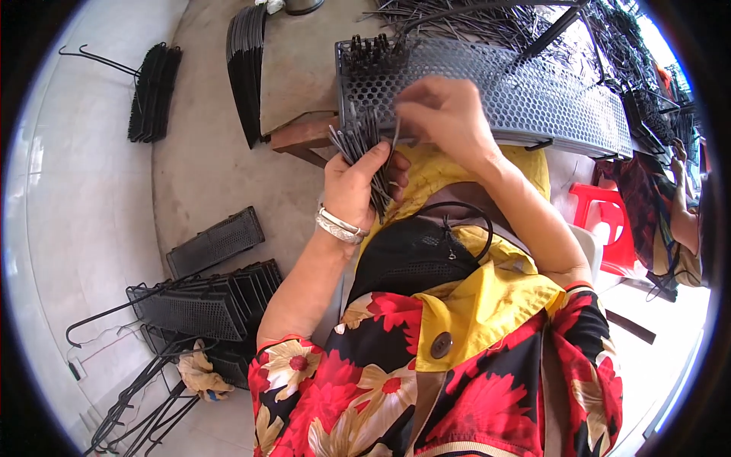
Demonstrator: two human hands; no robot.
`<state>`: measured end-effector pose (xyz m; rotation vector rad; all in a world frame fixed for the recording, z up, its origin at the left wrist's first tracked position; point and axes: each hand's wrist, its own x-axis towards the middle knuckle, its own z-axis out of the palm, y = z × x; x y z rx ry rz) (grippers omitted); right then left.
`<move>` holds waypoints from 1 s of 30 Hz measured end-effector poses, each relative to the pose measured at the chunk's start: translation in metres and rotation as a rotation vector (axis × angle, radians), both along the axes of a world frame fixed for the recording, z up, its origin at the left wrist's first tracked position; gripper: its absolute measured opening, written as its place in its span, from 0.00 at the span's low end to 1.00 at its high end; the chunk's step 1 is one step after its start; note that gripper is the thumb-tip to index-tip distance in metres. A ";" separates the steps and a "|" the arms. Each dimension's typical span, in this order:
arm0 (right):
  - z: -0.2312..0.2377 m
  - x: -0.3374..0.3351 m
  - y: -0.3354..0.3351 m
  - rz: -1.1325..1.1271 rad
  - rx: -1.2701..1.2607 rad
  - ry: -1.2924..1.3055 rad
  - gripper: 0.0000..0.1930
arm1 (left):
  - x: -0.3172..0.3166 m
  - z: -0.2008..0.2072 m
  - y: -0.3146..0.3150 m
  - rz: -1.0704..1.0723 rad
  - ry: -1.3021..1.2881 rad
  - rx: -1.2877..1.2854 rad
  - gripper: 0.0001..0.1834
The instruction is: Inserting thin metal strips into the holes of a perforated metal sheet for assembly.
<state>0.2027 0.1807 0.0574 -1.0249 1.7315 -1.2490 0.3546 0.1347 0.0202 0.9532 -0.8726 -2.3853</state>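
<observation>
My left hand [352, 183] is closed around a bundle of thin dark grey strips [356, 143], whose ends fan out above and below the fist. My right hand [451, 116] is just to the right, smeared by motion, with its fingers curled together. One thin strip [397, 131] stands up from the bundle and reaches the right fingertips, which appear to pinch it. Behind both hands lies a grey perforated metal panel [525, 95] with round holes. Small black pieces [371, 53] stand upright in a cluster at its left end.
Many loose dark strips [472, 23] lie beyond the panel. A wooden support [304, 135] juts out at its left. Stacked black perforated panels [198, 305] and a curved dark stack [245, 76] stand on the left. On the right are a red stool [609, 228] and another person's arm [685, 221].
</observation>
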 end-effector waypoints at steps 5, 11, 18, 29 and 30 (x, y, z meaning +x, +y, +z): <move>-0.004 -0.019 -0.014 -0.394 -0.383 0.260 0.05 | 0.002 -0.006 -0.005 0.072 0.007 0.087 0.08; -0.014 -0.028 -0.040 -0.436 -0.676 0.671 0.07 | 0.004 -0.014 -0.006 0.111 0.100 0.174 0.09; -0.024 -0.022 -0.047 -0.064 -0.510 1.192 0.07 | 0.002 -0.008 -0.005 0.128 0.082 0.129 0.09; -0.002 0.010 -0.010 0.095 -0.028 0.150 0.13 | 0.003 -0.007 -0.002 0.113 0.156 0.014 0.09; -0.003 0.005 -0.010 0.044 -0.003 0.094 0.13 | 0.003 -0.009 -0.002 0.106 0.127 0.015 0.09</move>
